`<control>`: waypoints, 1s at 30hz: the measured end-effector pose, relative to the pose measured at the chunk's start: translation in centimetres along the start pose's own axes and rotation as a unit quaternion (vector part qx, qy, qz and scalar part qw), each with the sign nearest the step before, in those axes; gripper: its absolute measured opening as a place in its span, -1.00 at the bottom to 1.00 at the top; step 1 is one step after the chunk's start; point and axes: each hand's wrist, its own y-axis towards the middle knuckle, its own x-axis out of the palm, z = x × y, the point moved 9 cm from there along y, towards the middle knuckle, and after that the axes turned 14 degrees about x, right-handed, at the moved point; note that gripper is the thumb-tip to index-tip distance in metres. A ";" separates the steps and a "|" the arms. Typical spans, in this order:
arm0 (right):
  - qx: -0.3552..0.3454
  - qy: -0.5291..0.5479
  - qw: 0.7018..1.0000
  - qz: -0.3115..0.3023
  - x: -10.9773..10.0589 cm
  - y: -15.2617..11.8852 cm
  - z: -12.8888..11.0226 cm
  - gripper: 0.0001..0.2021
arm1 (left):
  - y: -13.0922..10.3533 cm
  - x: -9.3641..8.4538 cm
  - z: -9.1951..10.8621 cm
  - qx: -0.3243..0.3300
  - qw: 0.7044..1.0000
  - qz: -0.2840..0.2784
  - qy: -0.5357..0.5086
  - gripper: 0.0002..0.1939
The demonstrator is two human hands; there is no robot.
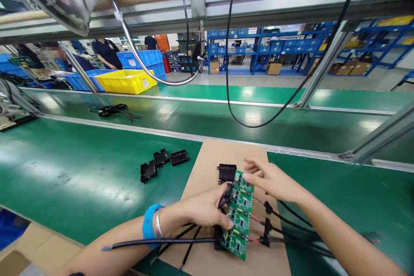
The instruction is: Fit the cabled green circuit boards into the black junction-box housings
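My left hand [210, 209] grips a long green circuit board panel [241, 211], its thumb lying on the board's face. Black cables [164, 241] run out to the left beneath this hand. On the panel's right side, red wires lead into black cables with black strain reliefs [268, 226]. My right hand [270, 179] is at the panel's upper end, its thumb touching the top corner and its other fingers apart beyond the edge. Just behind the panel, a black plastic housing [227, 172] sits on the cardboard sheet [202, 172], partly covered by the board.
Several black plastic housings [161, 157] lie on the green bench [90, 164] left of the cardboard. Further back are a bundle of black cables [113, 111] and a yellow bin [126, 81]. A black cable loop [249, 126] hangs ahead. Other people stand at the far left.
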 end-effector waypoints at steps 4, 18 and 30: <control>-0.063 -0.001 0.996 -0.058 2.7 2.4 -2.5 -0.74 | 0.5 -0.3 -0.3 0.084 0.994 0.046 0.048 -0.56; -0.009 0.144 0.977 -0.158 5.4 1.1 -0.8 -0.76 | 0.5 -0.9 -0.4 0.093 0.992 0.073 0.050 -0.50; -0.100 0.042 0.985 0.134 0.9 -2.3 -3.4 -0.89 | 0.1 -1.1 0.0 0.060 0.987 0.103 0.106 -0.72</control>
